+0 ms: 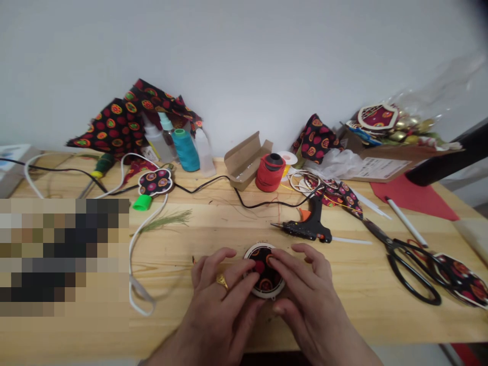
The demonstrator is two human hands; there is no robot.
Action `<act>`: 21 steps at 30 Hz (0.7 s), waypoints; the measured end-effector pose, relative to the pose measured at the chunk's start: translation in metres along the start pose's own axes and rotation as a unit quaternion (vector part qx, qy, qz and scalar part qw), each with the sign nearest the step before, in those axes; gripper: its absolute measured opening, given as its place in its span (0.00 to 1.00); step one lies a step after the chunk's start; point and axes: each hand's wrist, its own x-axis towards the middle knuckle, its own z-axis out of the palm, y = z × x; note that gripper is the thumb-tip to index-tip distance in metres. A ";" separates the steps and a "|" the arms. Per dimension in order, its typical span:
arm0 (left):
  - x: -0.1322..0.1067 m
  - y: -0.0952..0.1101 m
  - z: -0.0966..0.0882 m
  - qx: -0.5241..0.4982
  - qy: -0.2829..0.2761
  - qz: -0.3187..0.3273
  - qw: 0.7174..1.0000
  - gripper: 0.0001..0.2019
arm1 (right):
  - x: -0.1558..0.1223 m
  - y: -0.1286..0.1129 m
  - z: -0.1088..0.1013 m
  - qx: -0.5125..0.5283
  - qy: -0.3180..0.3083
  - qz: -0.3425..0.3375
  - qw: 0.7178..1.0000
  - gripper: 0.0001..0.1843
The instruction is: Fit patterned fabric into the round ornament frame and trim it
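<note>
Firstly, hardly any writing can be read. The white paper label [375, 166] on the brown cardboard box [419, 152] at the far right carries lines of small print, but they are too small and blurred to make out. The clear plastic bottles [204, 152] at the back show no brand.

The round white-rimmed disc covered with black cloth with red and orange circles [266, 284] lies flat on the light wooden table [213, 229], close to its near edge. Being round, it has no clear long axis. A small tab seems to stick out of its near rim, toward the person, but I cannot be sure of it.

The left hand [217, 297], with a gold ring on one finger, has its fingers spread and laid on the left part of the disc. The right hand [308, 290] lies on the right part, with the thumb at the near rim. Neither hand is closed around the disc; both rest open on top of it, and the fingertips almost meet at the centre.

Just behind the disc lies a black hot glue gun with an orange trigger [308, 226], its nozzle pointing left. The black-handled scissors [407, 259] lie to the right, well apart.
</note>
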 end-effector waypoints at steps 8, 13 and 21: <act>0.000 -0.003 0.000 0.051 -0.057 -0.018 0.997 0.26 | -0.001 -0.002 0.001 0.008 -0.032 0.009 0.999 0.26; 0.004 0.002 -0.001 0.063 -0.077 -0.069 0.993 0.37 | -0.001 -0.002 -0.002 0.003 -0.028 0.012 1.000 0.25; 0.007 0.006 0.009 0.042 -0.089 -0.132 0.986 0.43 | 0.002 -0.007 -0.002 0.008 -0.038 -0.009 0.999 0.32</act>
